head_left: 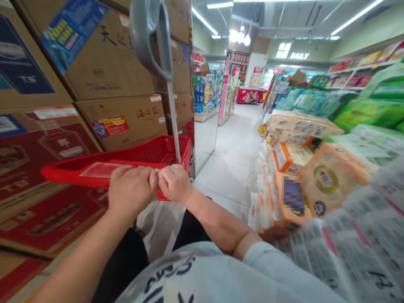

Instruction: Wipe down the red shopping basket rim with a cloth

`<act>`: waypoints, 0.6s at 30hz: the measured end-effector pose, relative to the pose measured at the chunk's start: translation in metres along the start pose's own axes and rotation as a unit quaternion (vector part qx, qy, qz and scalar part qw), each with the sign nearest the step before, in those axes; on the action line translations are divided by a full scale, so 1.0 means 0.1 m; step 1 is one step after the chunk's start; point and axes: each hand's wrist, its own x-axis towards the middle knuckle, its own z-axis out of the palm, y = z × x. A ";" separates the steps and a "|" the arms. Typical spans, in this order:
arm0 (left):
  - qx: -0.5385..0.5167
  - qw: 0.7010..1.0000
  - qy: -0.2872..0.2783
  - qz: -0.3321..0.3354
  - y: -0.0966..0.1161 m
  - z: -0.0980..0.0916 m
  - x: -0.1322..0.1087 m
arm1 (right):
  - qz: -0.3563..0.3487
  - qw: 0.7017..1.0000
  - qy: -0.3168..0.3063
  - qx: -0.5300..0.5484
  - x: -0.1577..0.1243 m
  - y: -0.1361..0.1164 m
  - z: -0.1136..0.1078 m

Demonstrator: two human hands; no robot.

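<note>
Ahead of you stands a tall, glossy panel (203, 136). Left of that panel, brown cardboard cartons (110, 67) are stacked high. Just right of it runs a pale floor (233, 153); farther right of it, you have piled orange packs (342, 168) and green packs (362, 111). Beyond the panel, to its right, are a red counter (249, 96) and a lit DAILY sign (299, 55).

shopping basket (151, 152): red, latticed; pull handle (139, 31): grey.
cartons (116, 75): brown, some red-printed; t-shirt (227, 271): pale blue, dark-lettered; trousers (126, 261): black.

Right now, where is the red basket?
In the head view, the red basket is left of centre, beside stacked cartons, left hand and right hand at its near rim.
</note>
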 end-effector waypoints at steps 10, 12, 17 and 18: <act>0.002 0.999 0.025 -0.025 0.06 0.03 -0.05 | 0.010 1.000 -0.022 0.008 -0.01 -0.04 -0.08; 0.025 0.999 -0.034 -0.017 0.03 0.00 0.06 | 0.015 0.999 -0.038 -0.003 -0.02 -0.05 -0.09; -0.004 1.000 0.014 0.023 0.01 0.05 -0.03 | 0.020 0.999 -0.039 -0.001 -0.05 -0.07 -0.11; -0.016 0.998 0.048 0.025 0.03 0.08 -0.10 | 0.018 0.999 -0.037 0.005 -0.05 -0.07 -0.12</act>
